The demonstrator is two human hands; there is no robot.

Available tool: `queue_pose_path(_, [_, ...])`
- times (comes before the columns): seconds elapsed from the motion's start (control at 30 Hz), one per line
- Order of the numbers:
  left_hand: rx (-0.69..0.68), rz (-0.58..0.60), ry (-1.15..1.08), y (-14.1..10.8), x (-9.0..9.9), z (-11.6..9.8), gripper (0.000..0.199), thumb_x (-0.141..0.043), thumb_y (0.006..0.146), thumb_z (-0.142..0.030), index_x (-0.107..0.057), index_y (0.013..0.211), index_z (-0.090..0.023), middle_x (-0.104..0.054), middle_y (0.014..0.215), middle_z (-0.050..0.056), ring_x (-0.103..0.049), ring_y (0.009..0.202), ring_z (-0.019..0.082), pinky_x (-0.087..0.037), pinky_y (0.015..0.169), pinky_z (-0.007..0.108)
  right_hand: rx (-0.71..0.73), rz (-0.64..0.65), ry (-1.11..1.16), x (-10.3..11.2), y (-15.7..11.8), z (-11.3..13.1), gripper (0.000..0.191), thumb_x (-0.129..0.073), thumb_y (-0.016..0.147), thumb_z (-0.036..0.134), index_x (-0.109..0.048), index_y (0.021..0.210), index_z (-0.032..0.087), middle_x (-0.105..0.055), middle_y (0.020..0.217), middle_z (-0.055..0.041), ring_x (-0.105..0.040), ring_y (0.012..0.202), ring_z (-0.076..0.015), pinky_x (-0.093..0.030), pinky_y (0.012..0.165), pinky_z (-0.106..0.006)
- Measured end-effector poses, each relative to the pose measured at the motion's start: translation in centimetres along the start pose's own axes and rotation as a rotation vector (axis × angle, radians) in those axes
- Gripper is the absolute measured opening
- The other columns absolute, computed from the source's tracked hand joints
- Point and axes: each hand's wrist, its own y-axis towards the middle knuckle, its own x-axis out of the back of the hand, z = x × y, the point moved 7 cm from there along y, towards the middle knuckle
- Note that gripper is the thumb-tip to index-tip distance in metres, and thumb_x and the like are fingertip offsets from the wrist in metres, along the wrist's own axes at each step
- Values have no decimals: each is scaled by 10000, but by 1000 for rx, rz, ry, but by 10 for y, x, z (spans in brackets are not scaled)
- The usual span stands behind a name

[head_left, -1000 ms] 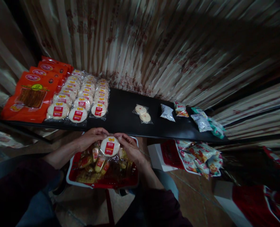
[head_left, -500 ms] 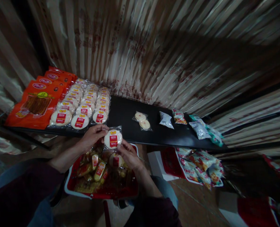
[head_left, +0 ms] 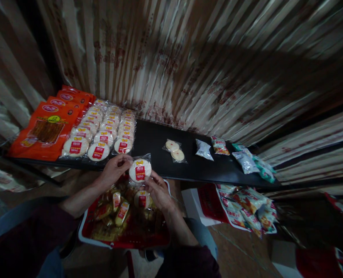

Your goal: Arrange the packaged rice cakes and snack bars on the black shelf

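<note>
The person holds a round, clear-wrapped cracker packet [head_left: 140,170] above the far side of the red basket [head_left: 96,242], its red-and-yellow label turned up. The left hand [head_left: 117,168] pinches the wrapper's left edge between thumb and fingertips; the right hand [head_left: 159,189] pinches the lower right edge, thumb near the label.

The packet looks very light, so a fingertip hold should carry it. The pale disc is probably stiff but brittle, likely to crack or crumble if squeezed across its face or bent. The shiny film seems thin and slick, and may slide over the disc if gripped only by its loose corners. The best hold is likely the disc's rim through the film, at two opposite sides, with little pressure and the middle left free.

Another round packet [head_left: 142,199] lies inside the basket, among gold-wrapped snacks [head_left: 122,213]. Beyond the basket, to its left, similar packets [head_left: 98,150] stand in overlapping rows on the black worktop [head_left: 151,143].
</note>
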Motion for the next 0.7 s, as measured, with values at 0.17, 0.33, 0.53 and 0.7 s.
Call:
queue_pose_path(0.17, [-22,12,-1,-2,3,3,327,-634,694,-434,-577,877,-169,-565,618,-44,-477,487,90,-367,472,220,6,-26,10,7,4,-6,335,-746,704,358,-683,1000,214,-713,939,-37,-644,754,-167,-521,556,-240])
queue_pose_path(0.33, [-22,65,-15,-3,-2,14,324,-644,688,-427,-544,860,-171,-555,594,-60,-479,441,80,-370,449,216,26,-55,33,11,5,-7,306,-747,709,337,-689,987,221,-714,942,-34,-641,728,-154,-521,543,-232])
queue_pose_path(0.53, [-13,51,-31,-6,-2,17,364,-636,697,-420,-509,932,-172,-568,627,-57,-539,486,99,-408,457,223,10,-65,77,8,4,-7,320,-768,684,325,-697,979,223,-714,922,-27,-632,713,-136,-522,560,-221])
queue_pose_path(0.7, [-38,60,-17,-7,-4,18,368,-629,692,-414,-508,943,-174,-569,648,-53,-564,522,109,-419,456,224,7,-111,82,10,4,-5,331,-782,659,333,-699,957,216,-712,903,-24,-624,690,-131,-535,586,-235])
